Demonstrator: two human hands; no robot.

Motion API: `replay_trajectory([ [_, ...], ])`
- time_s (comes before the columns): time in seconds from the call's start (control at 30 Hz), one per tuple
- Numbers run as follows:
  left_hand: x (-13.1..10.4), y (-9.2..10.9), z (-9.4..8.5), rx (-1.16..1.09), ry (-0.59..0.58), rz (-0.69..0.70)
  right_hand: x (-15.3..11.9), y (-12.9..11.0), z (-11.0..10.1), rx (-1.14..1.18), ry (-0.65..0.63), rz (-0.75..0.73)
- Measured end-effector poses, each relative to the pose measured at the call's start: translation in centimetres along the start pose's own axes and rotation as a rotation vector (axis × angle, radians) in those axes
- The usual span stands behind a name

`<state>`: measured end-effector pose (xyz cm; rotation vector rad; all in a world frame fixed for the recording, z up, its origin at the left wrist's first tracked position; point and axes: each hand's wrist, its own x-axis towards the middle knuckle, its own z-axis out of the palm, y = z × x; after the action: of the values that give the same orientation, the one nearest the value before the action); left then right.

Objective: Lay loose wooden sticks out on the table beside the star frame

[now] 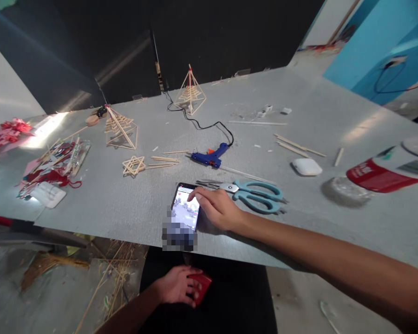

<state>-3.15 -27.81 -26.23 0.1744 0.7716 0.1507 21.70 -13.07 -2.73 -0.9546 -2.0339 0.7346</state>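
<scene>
A phone (186, 208) with its screen lit lies near the table's front edge. My right hand (218, 207) rests over its right side, index finger extended onto the screen and the other fingers loosely curled, holding nothing. Below the table edge, over my lap, my left hand (179, 285) has its fingers around a red object (202, 286). Scissors with blue handles (257, 192) lie just beyond my right wrist. Behind the phone sits a blue glue gun (211, 156) with a black cord. A small stick star (133, 165) lies to its left, beside several loose sticks (163, 162).
Two stick pyramids (121, 128) (190, 94) stand toward the back. Packets of red material (52, 167) and pink decorations (9, 134) are at left. A white case (306, 167) and a red-and-white bottle (386, 169) are at right. Sticks litter the floor.
</scene>
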Motion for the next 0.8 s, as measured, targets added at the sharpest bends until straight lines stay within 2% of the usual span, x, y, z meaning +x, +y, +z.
replay_trajectory([
  [0.1, -0.1, 0.1, 0.0, -0.008, -0.028, -0.015, 0.0, 0.1, 0.0, 0.015, 0.005, 0.002],
  [0.37, -1.5, 1.1, 1.1, 0.025, -0.208, -0.031, -0.3, 0.3, 0.0, 0.094, 0.089, 0.02],
  [0.8, -1.8, 1.2, 0.6, 0.083, -0.193, -0.053, -0.3, 1.1, 0.5, 0.194, 0.134, 0.071],
])
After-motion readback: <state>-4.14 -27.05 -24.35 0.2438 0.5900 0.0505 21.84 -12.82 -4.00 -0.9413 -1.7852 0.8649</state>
